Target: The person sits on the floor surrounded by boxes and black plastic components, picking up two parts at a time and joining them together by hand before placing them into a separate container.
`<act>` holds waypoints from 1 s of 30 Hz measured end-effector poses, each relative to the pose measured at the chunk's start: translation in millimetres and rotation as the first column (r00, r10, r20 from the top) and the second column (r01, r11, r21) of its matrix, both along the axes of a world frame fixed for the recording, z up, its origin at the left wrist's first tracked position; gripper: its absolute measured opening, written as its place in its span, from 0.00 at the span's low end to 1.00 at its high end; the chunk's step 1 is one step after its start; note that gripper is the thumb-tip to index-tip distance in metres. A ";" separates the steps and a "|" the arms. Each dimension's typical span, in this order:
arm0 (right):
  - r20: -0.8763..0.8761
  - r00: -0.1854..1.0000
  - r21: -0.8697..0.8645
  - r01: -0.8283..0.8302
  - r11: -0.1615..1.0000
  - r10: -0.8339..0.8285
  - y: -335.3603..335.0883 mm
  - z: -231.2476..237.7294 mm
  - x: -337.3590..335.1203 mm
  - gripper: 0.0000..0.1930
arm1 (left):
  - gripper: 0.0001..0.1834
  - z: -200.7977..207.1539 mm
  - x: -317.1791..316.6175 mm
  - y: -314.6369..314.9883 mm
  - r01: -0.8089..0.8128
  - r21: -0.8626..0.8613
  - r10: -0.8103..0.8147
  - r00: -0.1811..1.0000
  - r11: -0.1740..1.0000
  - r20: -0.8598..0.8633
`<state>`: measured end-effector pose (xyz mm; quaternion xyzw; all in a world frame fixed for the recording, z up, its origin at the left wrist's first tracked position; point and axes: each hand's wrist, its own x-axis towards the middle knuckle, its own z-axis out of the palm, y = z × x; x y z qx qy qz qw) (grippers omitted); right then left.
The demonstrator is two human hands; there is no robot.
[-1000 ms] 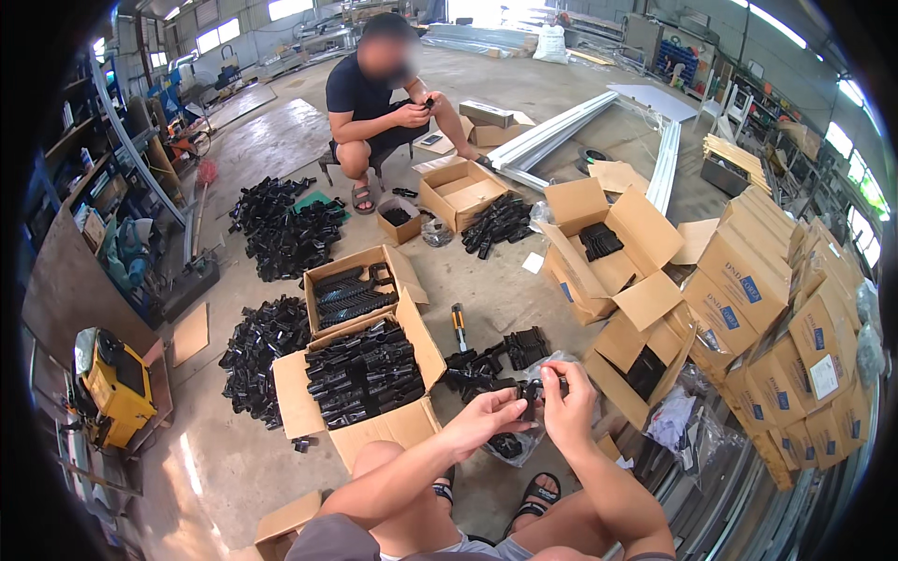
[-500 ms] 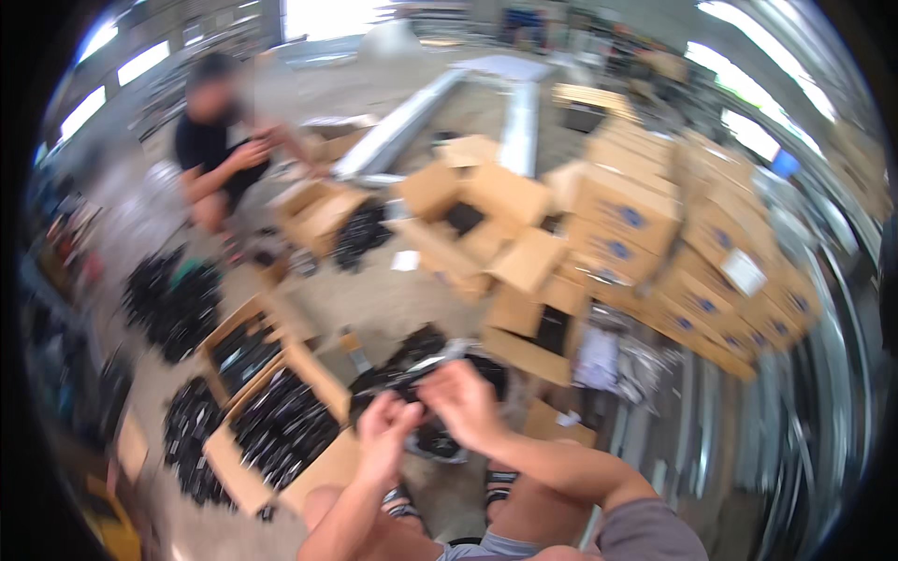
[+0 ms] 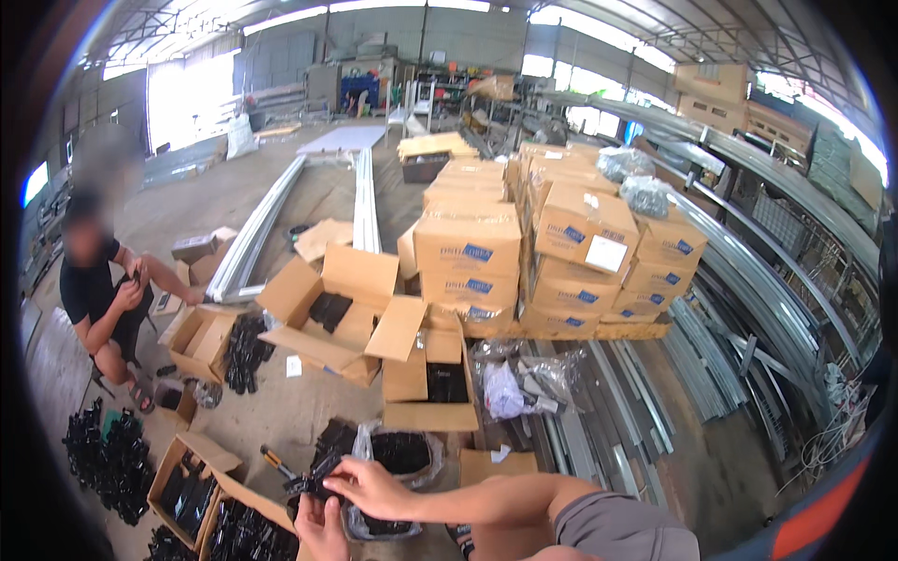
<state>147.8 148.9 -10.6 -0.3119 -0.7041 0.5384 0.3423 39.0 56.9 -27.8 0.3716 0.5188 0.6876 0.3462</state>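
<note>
My left hand [image 3: 321,528], at the lower edge, is closed with its fingers pinching a small black part [image 3: 318,475] from below. From the right, my right hand [image 3: 368,486] grips the same part between thumb and fingers. The part's exact kind is too small to make out. Just beyond my hands is a tool with an orange and black handle [image 3: 271,456], perhaps a screwdriver; whether it touches the part I cannot tell. Beside my right hand, clear plastic bags [image 3: 438,453] hold more black pieces [image 3: 400,451].
Open cartons of black parts [image 3: 182,496] stand at lower left, by a loose black heap [image 3: 108,458]. Larger open cartons [image 3: 360,271] lie ahead, with stacked sealed cartons [image 3: 468,234] behind. Metal profiles [image 3: 599,411] cover the right floor. A seated person [image 3: 103,290] handles something small at left.
My view has swung up and to the right, so the stacked cartons sit further left in it. Both hands appear lower and further left, still together on the black part.
</note>
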 end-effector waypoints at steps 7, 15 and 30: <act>-0.103 0.994 -0.002 -0.023 1.000 0.022 5.6 -9.2 6.4 0.14 | 0.11 7.9 -6.5 -5.5 0.147 -0.094 -0.150 0.988 0.985 -0.026; -0.291 0.921 -0.123 -0.304 0.945 0.258 10.7 -19.7 6.5 0.17 | 0.04 -0.1 -12.4 -4.7 -0.047 -0.114 0.003 0.932 0.992 -0.361; -0.457 0.871 -0.269 -0.328 0.906 0.179 11.8 -10.9 3.7 0.15 | 0.12 16.0 -19.9 -7.7 0.017 -0.120 -0.035 0.988 0.993 -0.149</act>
